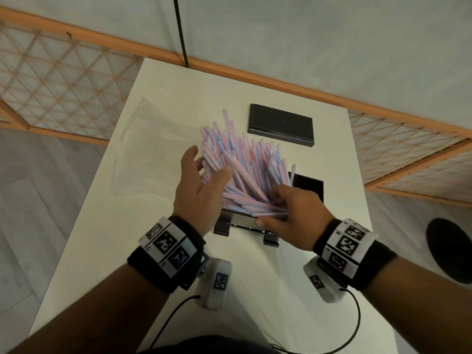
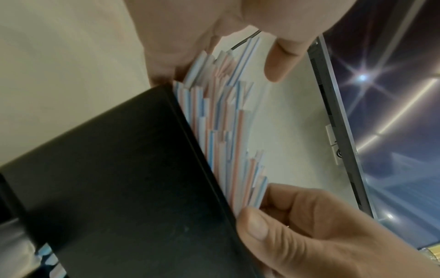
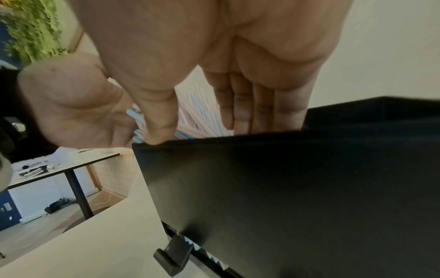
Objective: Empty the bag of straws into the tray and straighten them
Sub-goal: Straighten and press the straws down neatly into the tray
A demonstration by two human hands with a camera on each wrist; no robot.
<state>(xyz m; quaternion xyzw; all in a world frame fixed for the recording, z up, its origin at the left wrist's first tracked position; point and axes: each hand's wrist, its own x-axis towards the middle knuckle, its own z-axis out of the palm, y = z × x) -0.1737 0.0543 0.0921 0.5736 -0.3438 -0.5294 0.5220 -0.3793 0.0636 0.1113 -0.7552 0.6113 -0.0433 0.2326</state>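
A thick bundle of pink-and-blue striped straws (image 1: pixel 240 169) stands fanned out in the black tray (image 1: pixel 310 186), leaning away from me and to the left. My left hand (image 1: pixel 208 162) cups the bundle's left side with relaxed fingers, thumb lying on top. My right hand (image 1: pixel 268 208) grips the near ends of the straws at the tray's front edge, fingers curled over and thumb beneath. In the left wrist view the straws (image 2: pixel 221 131) rise along the tray wall (image 2: pixel 119 178) between both hands. In the right wrist view my fingers (image 3: pixel 250 112) reach over the tray wall (image 3: pixel 285 188).
The empty clear plastic bag (image 1: pixel 143 149) lies flat on the white table (image 1: pixel 255 290), left of the tray. A black lid (image 1: pixel 281 125) rests behind the tray. The table's left and right edges drop to the floor. Wrist-camera cables trail near me.
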